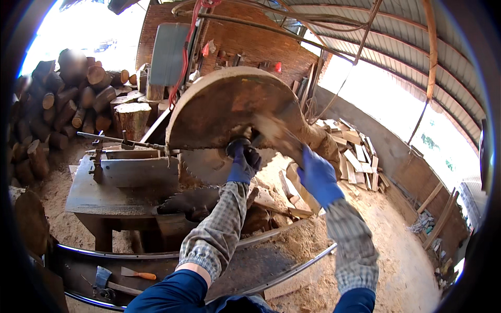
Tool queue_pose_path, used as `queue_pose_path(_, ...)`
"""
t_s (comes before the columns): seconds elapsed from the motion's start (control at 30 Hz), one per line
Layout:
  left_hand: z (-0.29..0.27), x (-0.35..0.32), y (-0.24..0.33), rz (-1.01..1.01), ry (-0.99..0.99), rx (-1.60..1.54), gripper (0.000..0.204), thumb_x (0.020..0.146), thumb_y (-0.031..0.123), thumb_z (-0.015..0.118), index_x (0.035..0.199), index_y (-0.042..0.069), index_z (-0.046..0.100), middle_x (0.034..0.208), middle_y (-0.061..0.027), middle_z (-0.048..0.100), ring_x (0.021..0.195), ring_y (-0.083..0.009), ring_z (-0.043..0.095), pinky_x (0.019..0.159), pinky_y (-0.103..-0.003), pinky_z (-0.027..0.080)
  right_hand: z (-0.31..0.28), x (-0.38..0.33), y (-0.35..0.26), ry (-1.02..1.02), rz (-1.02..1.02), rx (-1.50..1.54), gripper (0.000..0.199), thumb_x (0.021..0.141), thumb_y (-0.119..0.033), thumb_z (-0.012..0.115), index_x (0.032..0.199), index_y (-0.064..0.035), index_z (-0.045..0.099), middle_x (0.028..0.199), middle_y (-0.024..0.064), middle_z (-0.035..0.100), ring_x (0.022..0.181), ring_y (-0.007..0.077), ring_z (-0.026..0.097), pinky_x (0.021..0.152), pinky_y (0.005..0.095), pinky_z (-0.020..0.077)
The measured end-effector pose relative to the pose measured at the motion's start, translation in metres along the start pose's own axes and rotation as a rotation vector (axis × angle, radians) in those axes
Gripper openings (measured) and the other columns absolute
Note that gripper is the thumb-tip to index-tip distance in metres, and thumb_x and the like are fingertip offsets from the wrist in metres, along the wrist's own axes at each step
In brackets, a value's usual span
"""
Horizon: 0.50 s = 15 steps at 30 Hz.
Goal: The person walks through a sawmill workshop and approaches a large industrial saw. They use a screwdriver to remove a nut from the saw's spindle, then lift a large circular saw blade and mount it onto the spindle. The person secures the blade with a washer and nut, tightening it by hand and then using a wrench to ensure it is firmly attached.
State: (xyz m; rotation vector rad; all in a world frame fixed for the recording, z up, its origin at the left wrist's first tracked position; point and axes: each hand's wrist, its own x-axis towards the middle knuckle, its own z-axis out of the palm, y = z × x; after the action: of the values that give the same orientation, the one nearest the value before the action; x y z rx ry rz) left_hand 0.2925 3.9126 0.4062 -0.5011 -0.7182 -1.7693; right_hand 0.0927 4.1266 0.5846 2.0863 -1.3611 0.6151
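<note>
A large circular saw blade [206,163] stands upright under a rusty, sawdust-coated round guard [219,107]. My left hand [244,166], gloved in blue, is closed on a dark round hub piece [238,147] at the blade's centre. To its right, my gloved right hand [319,176] grips one end of a blurred brown stick-like tool [282,138]. The tool's far end reaches toward the hub. Motion blur hides its exact kind. Lower down, a second toothed blade [189,201] shows beside the steel saw table [120,195].
A curved metal trough [172,271] runs in front of me, holding an axe [104,276] and an orange-handled scraper [138,273]. Stacked logs [68,99] stand at left. Split wood [360,156] is heaped at right on sawdust-covered ground. A grey box [169,55] hangs behind the guard.
</note>
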Motion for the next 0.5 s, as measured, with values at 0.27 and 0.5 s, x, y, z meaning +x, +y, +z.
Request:
queue_pose_path(0.27, 0.044, -0.003, -0.021, 0.005, 0.583, 0.031, 0.047, 0.089, 0.061, 0.065, 0.068, 0.022, 0.051, 0.052, 0.0053, 0.036, 0.045, -0.014, 0.036, 0.059, -0.034, 0.048, -0.003, -0.138, -0.018, 0.273, 0.164, 0.608, 0.05, 0.083, -0.009, 0.073, 0.128, 0.0011, 0.055, 0.097, 0.0243, 0.072, 0.082, 0.0347, 0.074, 0.07, 0.041, 0.0584)
queue_pose_path(0.5, 0.077, -0.048, -0.048, 0.066, 0.701, 0.062, 0.049, 0.088, 0.065, 0.065, 0.069, 0.022, 0.051, 0.057, 0.0047, 0.044, 0.052, -0.0136, 0.042, 0.065, -0.034, 0.048, 0.062, -0.22, 0.008, -0.104, 0.775, 1.339, 0.036, 0.084, -0.009, 0.074, 0.115, 0.0039, 0.062, 0.076, 0.0066, 0.065, 0.057, 0.0168, 0.062, 0.053, 0.0327, 0.0509)
